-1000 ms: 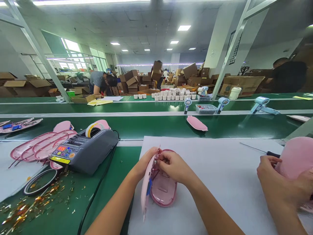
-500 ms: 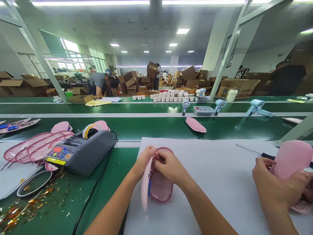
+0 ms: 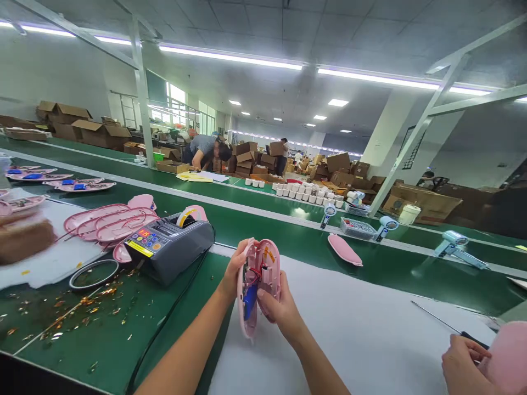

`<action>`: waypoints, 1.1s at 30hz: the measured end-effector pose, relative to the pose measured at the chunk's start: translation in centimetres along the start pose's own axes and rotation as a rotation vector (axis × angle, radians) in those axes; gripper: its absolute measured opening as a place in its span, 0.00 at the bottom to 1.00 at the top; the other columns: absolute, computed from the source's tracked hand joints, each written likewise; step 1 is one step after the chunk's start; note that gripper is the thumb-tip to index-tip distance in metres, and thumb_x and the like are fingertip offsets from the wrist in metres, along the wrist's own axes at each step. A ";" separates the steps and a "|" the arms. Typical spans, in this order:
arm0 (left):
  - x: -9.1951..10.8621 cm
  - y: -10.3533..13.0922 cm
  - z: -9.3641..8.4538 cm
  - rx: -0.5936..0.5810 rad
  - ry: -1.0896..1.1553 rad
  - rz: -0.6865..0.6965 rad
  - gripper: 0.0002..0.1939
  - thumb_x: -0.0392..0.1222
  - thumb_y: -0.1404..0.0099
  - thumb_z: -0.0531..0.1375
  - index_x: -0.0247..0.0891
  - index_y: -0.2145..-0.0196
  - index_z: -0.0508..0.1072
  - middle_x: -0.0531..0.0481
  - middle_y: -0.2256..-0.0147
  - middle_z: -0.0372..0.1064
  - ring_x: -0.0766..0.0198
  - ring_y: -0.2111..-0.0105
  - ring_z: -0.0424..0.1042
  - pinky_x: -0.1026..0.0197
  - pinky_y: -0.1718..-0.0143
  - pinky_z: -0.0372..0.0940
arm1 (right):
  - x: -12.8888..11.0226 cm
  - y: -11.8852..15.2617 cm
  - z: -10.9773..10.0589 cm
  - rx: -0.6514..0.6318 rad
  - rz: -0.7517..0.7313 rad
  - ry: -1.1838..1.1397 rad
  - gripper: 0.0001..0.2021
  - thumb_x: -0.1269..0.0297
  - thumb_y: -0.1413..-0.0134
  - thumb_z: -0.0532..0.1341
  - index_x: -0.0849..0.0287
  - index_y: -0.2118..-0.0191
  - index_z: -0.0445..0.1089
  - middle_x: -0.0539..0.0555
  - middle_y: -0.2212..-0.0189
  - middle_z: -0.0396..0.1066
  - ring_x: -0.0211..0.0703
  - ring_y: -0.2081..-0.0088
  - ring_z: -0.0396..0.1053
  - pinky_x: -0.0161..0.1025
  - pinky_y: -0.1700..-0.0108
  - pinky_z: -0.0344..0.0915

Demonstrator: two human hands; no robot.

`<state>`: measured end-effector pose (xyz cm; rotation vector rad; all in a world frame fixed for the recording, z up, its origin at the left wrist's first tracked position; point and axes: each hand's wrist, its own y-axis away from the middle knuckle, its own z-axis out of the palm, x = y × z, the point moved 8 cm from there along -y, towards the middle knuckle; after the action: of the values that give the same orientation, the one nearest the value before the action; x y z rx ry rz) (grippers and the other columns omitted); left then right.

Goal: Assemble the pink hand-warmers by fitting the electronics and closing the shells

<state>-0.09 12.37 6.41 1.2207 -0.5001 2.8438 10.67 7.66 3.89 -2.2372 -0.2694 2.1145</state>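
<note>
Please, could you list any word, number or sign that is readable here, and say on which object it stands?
No text can be read with certainty.
Red display on the tape dispenser: lit digits, too blurred.
Yellow label below it: too small.
Wall sheet: dark marks, too small.
Large cardboard box: any print too blurred.
Held pink casing: no lettering visible.

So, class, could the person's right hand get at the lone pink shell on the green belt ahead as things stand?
Probably yes: nothing seems to stand between the right hand and that pink shell, though the hand would likely have to let go of the casing half it holds first.
</note>
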 end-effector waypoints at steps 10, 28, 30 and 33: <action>1.0 -0.2 -0.8 -0.117 -0.363 -0.345 0.34 0.45 0.53 0.69 0.40 0.48 0.67 0.45 0.56 0.73 0.53 0.55 0.71 0.56 0.55 0.64 | 1.4 -0.9 -0.3 0.084 0.046 -0.203 0.26 0.51 0.53 0.61 0.56 0.48 0.58 0.58 0.51 0.69 0.50 0.49 0.67 0.44 0.50 0.66; 1.9 -0.3 -0.6 0.157 -1.083 0.020 0.18 0.31 0.52 0.57 0.41 0.61 0.69 0.51 0.68 0.73 0.58 0.67 0.70 0.63 0.67 0.60 | -1.8 0.5 -3.3 0.240 -0.072 0.434 0.18 0.59 0.43 0.52 0.57 0.48 0.61 0.58 0.61 0.73 0.49 0.64 0.72 0.41 0.63 0.67; 1.6 -0.3 -0.6 0.156 -1.145 -0.005 0.19 0.31 0.50 0.56 0.41 0.59 0.68 0.51 0.66 0.74 0.58 0.66 0.71 0.63 0.67 0.60 | -2.0 0.6 -3.1 0.273 -0.125 0.470 0.19 0.61 0.44 0.51 0.58 0.47 0.61 0.58 0.60 0.73 0.48 0.63 0.72 0.40 0.62 0.67; 1.5 -0.2 -0.4 0.169 -1.239 -0.020 0.19 0.30 0.48 0.55 0.40 0.58 0.67 0.51 0.65 0.74 0.60 0.66 0.71 0.64 0.67 0.60 | -1.9 0.5 -2.8 0.312 -0.161 0.474 0.20 0.63 0.45 0.50 0.59 0.47 0.62 0.58 0.59 0.73 0.47 0.62 0.72 0.39 0.61 0.67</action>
<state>-1.33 12.50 7.27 2.8580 -0.1897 1.7687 13.44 7.06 5.89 -2.3387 -0.0828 1.3816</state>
